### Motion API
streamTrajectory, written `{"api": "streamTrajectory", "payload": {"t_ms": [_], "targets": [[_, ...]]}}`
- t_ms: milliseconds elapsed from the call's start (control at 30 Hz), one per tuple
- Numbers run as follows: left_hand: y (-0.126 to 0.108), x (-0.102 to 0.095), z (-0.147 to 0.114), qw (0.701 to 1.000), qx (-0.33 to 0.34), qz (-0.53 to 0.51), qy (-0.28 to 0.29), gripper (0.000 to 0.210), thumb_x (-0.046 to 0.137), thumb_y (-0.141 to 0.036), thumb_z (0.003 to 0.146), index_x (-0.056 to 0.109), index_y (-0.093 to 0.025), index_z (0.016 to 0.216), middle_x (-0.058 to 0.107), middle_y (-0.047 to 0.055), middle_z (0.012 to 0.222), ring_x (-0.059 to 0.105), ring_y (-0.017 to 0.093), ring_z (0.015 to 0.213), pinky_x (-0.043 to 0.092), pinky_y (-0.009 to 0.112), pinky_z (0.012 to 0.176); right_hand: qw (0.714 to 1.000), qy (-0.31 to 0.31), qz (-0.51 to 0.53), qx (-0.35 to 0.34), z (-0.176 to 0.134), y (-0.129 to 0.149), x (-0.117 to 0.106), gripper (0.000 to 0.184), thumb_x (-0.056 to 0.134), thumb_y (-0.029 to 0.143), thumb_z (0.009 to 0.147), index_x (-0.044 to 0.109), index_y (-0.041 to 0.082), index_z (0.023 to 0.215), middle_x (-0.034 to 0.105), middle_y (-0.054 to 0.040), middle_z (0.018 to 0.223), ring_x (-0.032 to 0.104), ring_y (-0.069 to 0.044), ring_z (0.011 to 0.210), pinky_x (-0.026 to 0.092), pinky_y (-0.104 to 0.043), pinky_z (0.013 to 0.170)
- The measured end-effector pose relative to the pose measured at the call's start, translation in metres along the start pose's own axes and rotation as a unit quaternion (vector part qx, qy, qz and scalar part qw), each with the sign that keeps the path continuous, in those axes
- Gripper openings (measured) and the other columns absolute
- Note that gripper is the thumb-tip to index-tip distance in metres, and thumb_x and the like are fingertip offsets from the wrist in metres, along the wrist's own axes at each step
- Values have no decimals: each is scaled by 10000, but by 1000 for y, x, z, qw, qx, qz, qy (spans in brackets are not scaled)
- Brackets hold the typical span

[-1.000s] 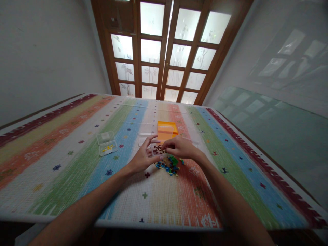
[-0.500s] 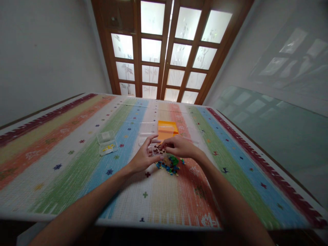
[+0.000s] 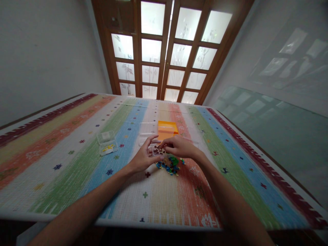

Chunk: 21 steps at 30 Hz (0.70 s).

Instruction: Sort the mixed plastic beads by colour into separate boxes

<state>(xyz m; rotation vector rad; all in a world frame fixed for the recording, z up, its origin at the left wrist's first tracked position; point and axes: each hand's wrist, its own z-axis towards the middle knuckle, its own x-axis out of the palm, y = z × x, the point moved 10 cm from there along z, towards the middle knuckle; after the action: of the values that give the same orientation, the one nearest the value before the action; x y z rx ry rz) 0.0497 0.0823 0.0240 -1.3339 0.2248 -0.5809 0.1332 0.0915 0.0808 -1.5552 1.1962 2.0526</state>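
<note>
My left hand (image 3: 143,158) curves around the left side of a small clear plastic box (image 3: 155,153), its thumb along the near edge. Small dark brown pieces (image 3: 160,150) lie in that box. From the right, my right hand (image 3: 180,147) reaches over it with bent fingers, the fingertips close together at the brown pieces. Whether a piece is between those fingertips is too small to tell. Just below the hands lies a loose pile of blue, yellow and dark toy bricks (image 3: 167,167), with a green piece (image 3: 174,160) on it.
Behind my hands stands an orange tray (image 3: 176,127), and left of it a clear open case (image 3: 146,129). Farther left, an open clear box (image 3: 107,137) holds yellow pieces (image 3: 108,148). A striped tablecloth (image 3: 89,171) covers the table; paned doors (image 3: 138,51) rise behind.
My right hand's fingers have shifted very slightly over the brown pieces. My left hand and the clear box stay in place.
</note>
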Motion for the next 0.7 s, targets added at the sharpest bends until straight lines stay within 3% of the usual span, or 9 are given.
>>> {"api": "streamTrajectory", "payload": {"t_ms": [200, 467, 700], "targets": [[0, -2, 1, 1000, 2, -9, -5, 798, 853, -220, 714, 415, -292, 1378, 519, 113, 1321, 667, 244, 1075, 561, 429, 934, 999, -23, -8, 23, -3, -10, -7, 252, 569, 119, 843, 786, 141, 970, 706, -25, 696, 559, -112, 591, 364, -221, 593], [0, -2, -1, 1000, -2, 2, -9, 814, 854, -209, 712, 409, -295, 1388, 512, 102, 1312, 671, 226, 1058, 548, 424, 954, 999, 14, 40, -15, -4, 1, 5, 274, 541, 83, 824, 783, 161, 927, 757, -39, 834, 616, -117, 680, 414, -220, 662], [-1, -1, -2, 1000, -7, 6, -8, 811, 858, -213, 708, 417, -291, 1384, 517, 96, 1305, 674, 217, 1047, 554, 387, 929, 1000, 4, -16, -19, 0, 4, 6, 284, 536, 69, 808, 778, 151, 931, 743, -39, 789, 585, -118, 644, 381, -225, 638]]}}
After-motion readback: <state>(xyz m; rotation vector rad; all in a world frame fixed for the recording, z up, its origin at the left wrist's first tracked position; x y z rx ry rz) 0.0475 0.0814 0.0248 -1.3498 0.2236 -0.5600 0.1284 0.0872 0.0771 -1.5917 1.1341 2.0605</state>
